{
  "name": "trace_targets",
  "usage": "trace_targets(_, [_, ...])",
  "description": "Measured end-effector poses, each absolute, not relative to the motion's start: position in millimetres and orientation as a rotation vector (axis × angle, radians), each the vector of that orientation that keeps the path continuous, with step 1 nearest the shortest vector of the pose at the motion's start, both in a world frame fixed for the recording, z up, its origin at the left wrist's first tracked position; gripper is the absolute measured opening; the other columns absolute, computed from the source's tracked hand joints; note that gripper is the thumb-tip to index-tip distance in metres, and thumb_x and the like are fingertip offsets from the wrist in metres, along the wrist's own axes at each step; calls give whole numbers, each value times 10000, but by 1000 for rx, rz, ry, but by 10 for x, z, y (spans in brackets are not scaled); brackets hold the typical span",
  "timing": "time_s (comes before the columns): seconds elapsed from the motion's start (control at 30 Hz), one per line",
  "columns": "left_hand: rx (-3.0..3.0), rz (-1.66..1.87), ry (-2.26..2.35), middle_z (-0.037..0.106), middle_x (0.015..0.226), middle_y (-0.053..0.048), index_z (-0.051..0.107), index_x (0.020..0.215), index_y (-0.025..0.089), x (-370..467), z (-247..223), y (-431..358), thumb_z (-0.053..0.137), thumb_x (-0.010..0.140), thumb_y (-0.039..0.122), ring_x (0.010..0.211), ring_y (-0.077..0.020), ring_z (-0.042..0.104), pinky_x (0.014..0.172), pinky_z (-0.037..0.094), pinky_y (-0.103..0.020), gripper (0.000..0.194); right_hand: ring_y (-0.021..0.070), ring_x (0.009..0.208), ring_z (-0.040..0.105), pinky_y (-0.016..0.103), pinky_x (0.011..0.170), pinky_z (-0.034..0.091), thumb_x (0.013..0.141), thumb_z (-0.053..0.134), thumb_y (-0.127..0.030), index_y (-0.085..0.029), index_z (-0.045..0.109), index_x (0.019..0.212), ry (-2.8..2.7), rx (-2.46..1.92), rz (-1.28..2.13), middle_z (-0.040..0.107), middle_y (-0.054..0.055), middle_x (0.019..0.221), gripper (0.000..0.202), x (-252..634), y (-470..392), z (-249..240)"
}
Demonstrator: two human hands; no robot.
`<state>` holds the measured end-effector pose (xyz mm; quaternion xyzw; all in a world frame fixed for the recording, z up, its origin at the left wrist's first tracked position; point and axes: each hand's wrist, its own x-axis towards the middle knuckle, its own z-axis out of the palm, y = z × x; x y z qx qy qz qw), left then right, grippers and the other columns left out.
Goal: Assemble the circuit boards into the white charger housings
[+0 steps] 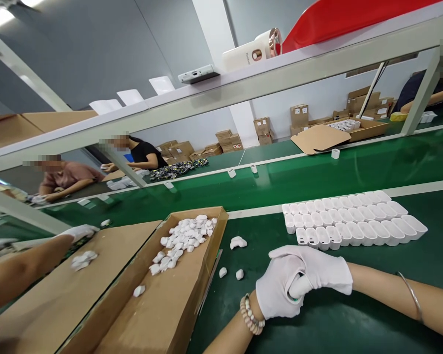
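Note:
My left hand (280,285), in a white glove, has its fingers curled around a small white item (298,286) that shows only in part. Pressed against it from the right is my right hand (323,270), also gloved, with its fingers closed over the same spot; what they grip is mostly hidden. Behind them, rows of white oval cups (354,231) stand on the green table (339,324). A curved white piece (238,242) and two small white pieces lie left of my hands.
An open cardboard box (221,216) at the left holds many small white pieces (188,236). Beyond runs a green conveyor (273,184) with a few white parts. A metal shelf (243,88) crosses above. A co-worker's gloved hand (77,233) reaches in at left.

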<state>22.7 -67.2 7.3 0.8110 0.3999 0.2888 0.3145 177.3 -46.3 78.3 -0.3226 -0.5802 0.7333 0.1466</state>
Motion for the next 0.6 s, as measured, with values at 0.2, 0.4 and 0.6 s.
trace_targets(0.2, [2266,785,1053,530,639,12,462,627,214,255,150,-734,613,531,111,564,-161,530,545,464,-313,206,256,1032,630,336,855,513,468,782,-97,-167,678,1184,-1449,-955,2188,707,18,946,727,1743,-510,699])
trace_targets(0.4, [2018,798,913,623,722,-3,520,657,207,243,58,-681,631,620,93,696,-169,607,647,541,-281,163,266,1062,636,337,854,531,543,821,-220,-148,649,1262,-1566,-950,2140,716,60,1058,743,1763,-446,665])
trace_targets(0.6, [1844,694,779,603,602,23,577,676,172,225,92,-630,770,656,231,536,-114,578,577,544,-247,202,287,1137,621,394,943,543,640,828,-373,-131,523,1406,-2155,-977,1774,643,123,1273,859,1901,-327,872])
